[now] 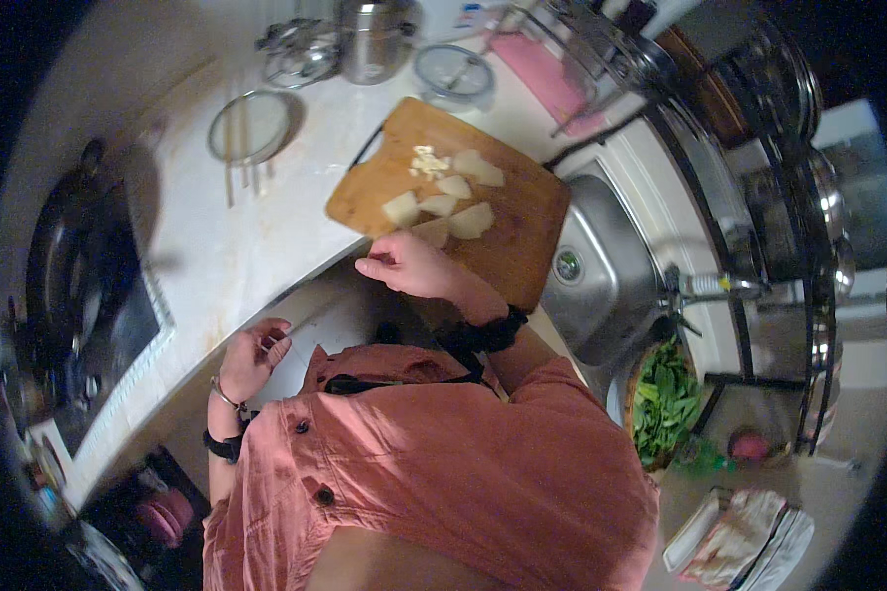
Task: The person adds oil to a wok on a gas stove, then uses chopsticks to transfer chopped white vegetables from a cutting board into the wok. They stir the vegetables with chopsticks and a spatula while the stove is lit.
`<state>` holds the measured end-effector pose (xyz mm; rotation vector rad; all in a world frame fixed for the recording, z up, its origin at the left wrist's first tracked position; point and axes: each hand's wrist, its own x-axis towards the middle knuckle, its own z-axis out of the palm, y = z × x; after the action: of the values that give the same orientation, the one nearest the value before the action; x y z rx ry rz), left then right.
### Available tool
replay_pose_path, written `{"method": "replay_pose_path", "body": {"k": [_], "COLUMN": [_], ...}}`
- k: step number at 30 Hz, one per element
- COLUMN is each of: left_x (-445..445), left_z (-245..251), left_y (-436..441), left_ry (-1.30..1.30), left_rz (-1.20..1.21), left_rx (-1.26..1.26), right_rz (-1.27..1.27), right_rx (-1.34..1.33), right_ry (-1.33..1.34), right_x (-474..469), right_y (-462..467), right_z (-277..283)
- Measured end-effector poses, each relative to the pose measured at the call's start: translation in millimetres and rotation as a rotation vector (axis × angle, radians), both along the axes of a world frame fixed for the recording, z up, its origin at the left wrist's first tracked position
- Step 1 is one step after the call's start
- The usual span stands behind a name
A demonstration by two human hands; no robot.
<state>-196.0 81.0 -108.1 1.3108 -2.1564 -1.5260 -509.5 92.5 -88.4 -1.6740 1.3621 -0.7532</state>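
My right hand (412, 267) hovers at the near edge of a wooden cutting board (515, 255), its fingers loosely curled and the thumb apart. No held thing shows in it. Several pale, flat-cut pieces that look like potato (471, 221) lie on the board. Behind them sits a small heap of chopped garlic-like bits (429, 162). My left hand (250, 363) hangs in front of the counter edge, with bent fingers apart and nothing in it. The board reaches from the white counter (192, 244) to the rim of a steel sink (591, 295).
A dark wok (74, 258) is on the stove at left. Chopsticks (229, 173) lie across a round dish (262, 125). Farther back are a lidded glass container (454, 74) and a steel pot (373, 41). Leafy greens (665, 402) fill a basket beside the faucet (684, 295).
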Motion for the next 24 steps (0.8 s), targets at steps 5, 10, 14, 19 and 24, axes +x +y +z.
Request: {"method": "replay_pose_path", "body": {"k": [5,10,14,19,24], "left_x": [-65.8,-129.6,-165.6,-194.0,-199.9], "left_z": [3.4,-0.9,-3.3,-3.1,-4.6], "left_y": [-37.8,-59.5,-62.3,-55.2,-41.8], "left_ry": [0.026,0.095,0.125,0.19,0.209], "left_rz": [-0.169,-0.336,-0.586,-0.841,-0.946], "left_rx": [0.029,0.0,-0.152,-0.326,-0.317], "right_rz": [-0.258,-0.469,-0.725,-1.054,-1.327], "right_rx": [0.019,0.018,0.121,0.19,0.247], "right_ry": [-0.085,0.069,0.018,-0.104,-0.184], "right_x": [-58.9,-93.1,-97.4,-90.2,-82.1], "right_y": [41.5,87.2,142.6,220.2,284.7], "right_z": [8.2,1.5,-3.2,-23.7,-30.6]}}
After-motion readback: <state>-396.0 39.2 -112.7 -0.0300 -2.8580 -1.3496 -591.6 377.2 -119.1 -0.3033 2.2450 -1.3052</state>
